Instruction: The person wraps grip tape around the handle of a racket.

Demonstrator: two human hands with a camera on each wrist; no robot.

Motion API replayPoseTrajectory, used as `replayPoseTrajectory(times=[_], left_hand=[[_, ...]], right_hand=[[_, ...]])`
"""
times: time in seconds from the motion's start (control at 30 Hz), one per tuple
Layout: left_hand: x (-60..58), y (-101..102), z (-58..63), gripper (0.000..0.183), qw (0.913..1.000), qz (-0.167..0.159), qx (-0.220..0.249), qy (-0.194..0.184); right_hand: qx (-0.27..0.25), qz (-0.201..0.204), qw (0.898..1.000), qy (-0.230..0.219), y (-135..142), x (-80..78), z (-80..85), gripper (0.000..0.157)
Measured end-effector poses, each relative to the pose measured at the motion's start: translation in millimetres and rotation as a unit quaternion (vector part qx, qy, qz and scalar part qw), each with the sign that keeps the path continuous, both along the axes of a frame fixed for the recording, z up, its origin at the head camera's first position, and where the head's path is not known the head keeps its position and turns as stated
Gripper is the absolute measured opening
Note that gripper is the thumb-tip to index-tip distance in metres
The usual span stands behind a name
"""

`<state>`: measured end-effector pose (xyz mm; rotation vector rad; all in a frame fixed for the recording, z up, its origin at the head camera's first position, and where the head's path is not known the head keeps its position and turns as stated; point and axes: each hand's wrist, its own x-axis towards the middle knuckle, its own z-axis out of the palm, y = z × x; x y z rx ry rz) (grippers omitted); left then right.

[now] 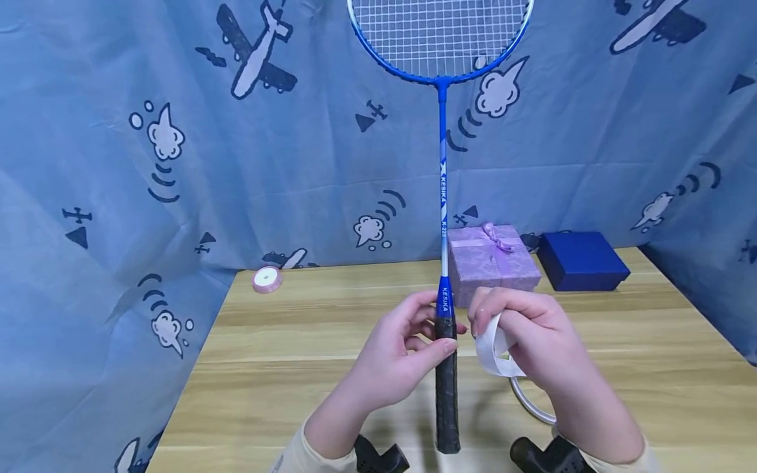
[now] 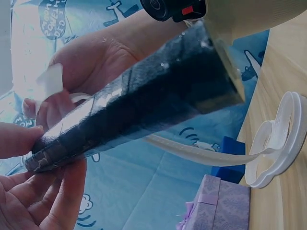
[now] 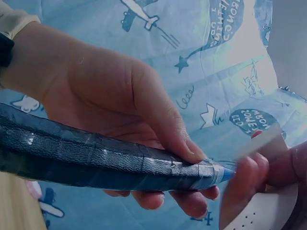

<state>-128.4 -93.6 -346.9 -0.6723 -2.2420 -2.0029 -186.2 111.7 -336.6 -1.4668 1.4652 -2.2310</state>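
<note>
A blue badminton racket [image 1: 443,197] stands upright, head at the top. My left hand [image 1: 393,355] pinches the top of its black handle [image 1: 447,401], thumb in front and fingers behind. Just right of the handle, my right hand [image 1: 538,335] holds the end of a white perforated grip tape [image 1: 489,348] between thumb and fingers. In the left wrist view the tape [image 2: 201,155] passes behind the handle down to a loose coil [image 2: 287,139] on the table. The right wrist view shows small holes in the tape [image 3: 261,215].
A purple gift box [image 1: 493,263] with a bow stands behind the racket, with a dark blue box [image 1: 582,261] to its right. A pink ribbon roll [image 1: 267,279] lies at the back left of the wooden table [image 1: 284,394]. A blue patterned curtain [image 1: 296,164] hangs behind.
</note>
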Motion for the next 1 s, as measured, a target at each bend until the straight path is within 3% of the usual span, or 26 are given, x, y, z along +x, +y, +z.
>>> replayPoseTrajectory(times=[0.2,0.4,0.63,0.7,0.8,0.93,1.0], left_hand=[[1.1,2,-0.3,0.049,0.9999,-0.005,0.0,0.01],[1.9,6,-1.6,0.049,1.0,-0.002,0.002,0.005],[4.1,5,-1.8,0.049,0.9999,0.006,-0.007,0.005],[4.4,5,-1.7,0.049,0.9999,0.003,-0.005,0.011],[4.7,3,-1.2,0.048,0.9999,0.0,-0.002,0.014],[4.7,3,-1.8,0.047,0.9999,0.001,0.0,0.012],[4.5,2,-2.4,0.046,0.9998,0.001,0.001,0.017]], right_hand=[[0.019,0.022,0.999,-0.027,5,0.3,4.1,0.05],[0.089,-0.006,0.993,-0.071,14,7.1,8.6,0.049],[0.032,0.047,0.998,-0.007,14,4.2,5.0,0.058],[0.02,0.043,0.999,0.003,13,4.9,4.9,0.055],[0.04,-0.033,0.999,-0.009,9,10.1,7.6,0.042],[0.088,-0.13,0.987,-0.044,2,17.6,11.3,0.025],[0.1,-0.145,0.983,-0.05,-1,19.3,12.2,0.023]])
